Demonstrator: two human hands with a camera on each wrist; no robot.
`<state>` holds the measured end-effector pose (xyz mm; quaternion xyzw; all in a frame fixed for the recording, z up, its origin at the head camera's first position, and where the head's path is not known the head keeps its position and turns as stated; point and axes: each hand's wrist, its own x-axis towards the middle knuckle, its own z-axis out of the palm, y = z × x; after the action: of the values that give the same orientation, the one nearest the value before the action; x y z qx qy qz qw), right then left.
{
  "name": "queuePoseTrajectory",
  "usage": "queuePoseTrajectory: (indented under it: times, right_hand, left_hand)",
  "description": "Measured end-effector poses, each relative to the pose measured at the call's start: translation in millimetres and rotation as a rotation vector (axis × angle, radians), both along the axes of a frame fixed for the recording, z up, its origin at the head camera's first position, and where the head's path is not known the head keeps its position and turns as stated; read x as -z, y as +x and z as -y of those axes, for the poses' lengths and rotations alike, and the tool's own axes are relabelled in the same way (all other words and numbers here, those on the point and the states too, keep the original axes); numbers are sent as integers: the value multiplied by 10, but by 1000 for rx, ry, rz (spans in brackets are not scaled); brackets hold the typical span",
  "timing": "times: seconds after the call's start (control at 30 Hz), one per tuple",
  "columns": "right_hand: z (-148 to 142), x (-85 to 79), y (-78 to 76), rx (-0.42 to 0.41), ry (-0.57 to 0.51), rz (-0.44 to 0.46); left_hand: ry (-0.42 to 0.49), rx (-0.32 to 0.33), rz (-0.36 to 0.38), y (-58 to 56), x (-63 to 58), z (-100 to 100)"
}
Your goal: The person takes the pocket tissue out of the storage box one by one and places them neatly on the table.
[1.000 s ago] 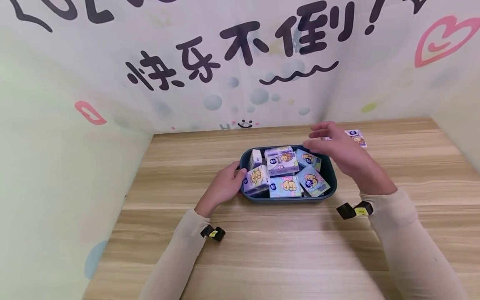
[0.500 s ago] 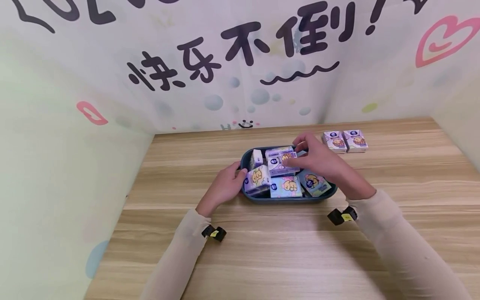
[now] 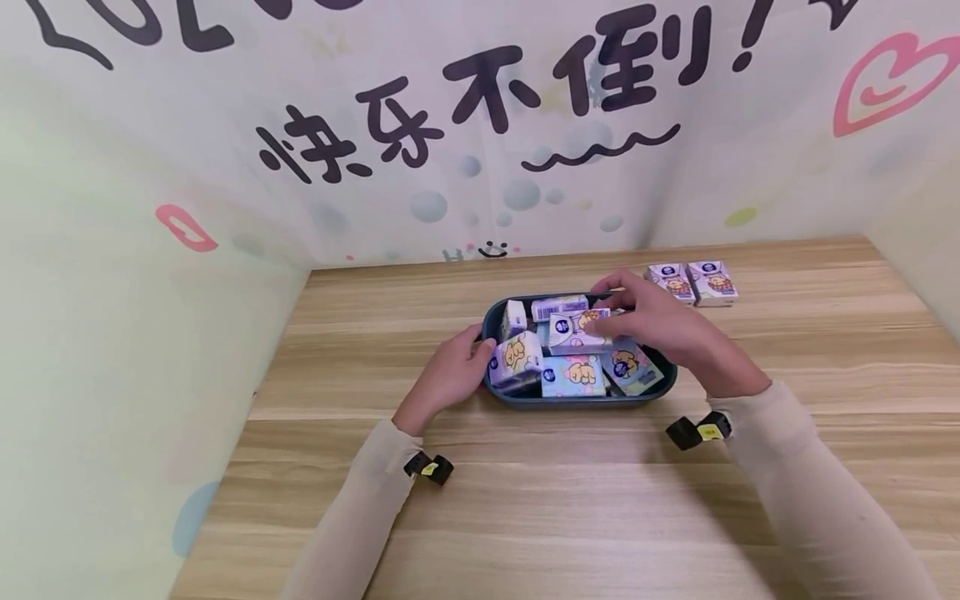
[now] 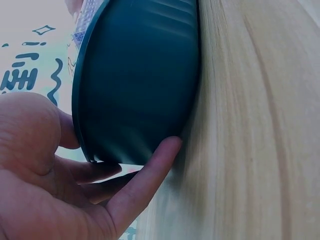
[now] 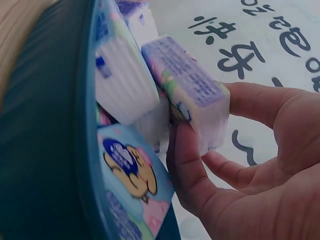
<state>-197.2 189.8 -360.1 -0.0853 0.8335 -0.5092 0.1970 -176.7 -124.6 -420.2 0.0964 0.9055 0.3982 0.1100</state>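
Observation:
A dark teal oblong bin full of small tissue packs stands on the table. My left hand grips its left end, the thumb over the rim; in the left wrist view, fingers lie against the bin's outer wall. Above the other packs, my right hand pinches a purple-and-white tissue pack between thumb and fingers. The right wrist view shows this tissue pack tilted beside a blue tissue pack with a cartoon bear. Part of the bin's right side is hidden under my right hand.
Two purple tissue packs, a left one and a right one, stand side by side behind the bin at the right. A printed backdrop rises along the back edge of the wooden table.
My right hand has come down from beyond the bin's back right corner, taken hold of the top purple tissue pack and shifted it slightly right. The left hand has stayed on the bin.

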Motion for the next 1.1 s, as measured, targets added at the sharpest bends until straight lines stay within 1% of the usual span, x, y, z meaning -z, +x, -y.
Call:
queuePoseTrajectory:
  times: [0.1, 0.3, 0.5, 0.63, 0.7, 0.73, 0.8, 0.93, 1.0, 1.03, 1.1]
  right_hand:
    - [-83, 12, -4, 20, -4, -4]
    - [-258, 34, -12, 52, -96, -15]
    - [-447, 12, 5, 87, -144, -34]
    - [-591, 10, -20, 117, -196, -31]
    - [-669, 13, -44, 132, -236, -24]
    - [-711, 16, -56, 149, -254, -25]
    - [-808, 22, -84, 181, -325, -8]
    - [-1015, 38, -119, 258, -400, 10]
    - [-1124, 69, -142, 278, -463, 30]
    - [-1171, 82, -148, 292, -464, 29]
    - [-1269, 122, -174, 307, -546, 53]
  left_hand:
    - [3, -1, 8, 3, 10, -10]
    - [4, -4, 14, -4, 15, -27]
    - [8, -17, 34, -6, 24, -44]
    - [11, -24, 49, -6, 22, -51]
    - [11, -31, 56, -4, 18, -53]
    - [13, -35, 58, 0, 11, -54]
    - [12, -38, 59, 3, 7, -52]
    - [3, -36, 54, 1, 11, -50]
    - [2, -38, 57, -2, 15, -47]
    - [2, -38, 57, -1, 14, -45]
    - [3, -39, 60, 1, 9, -41]
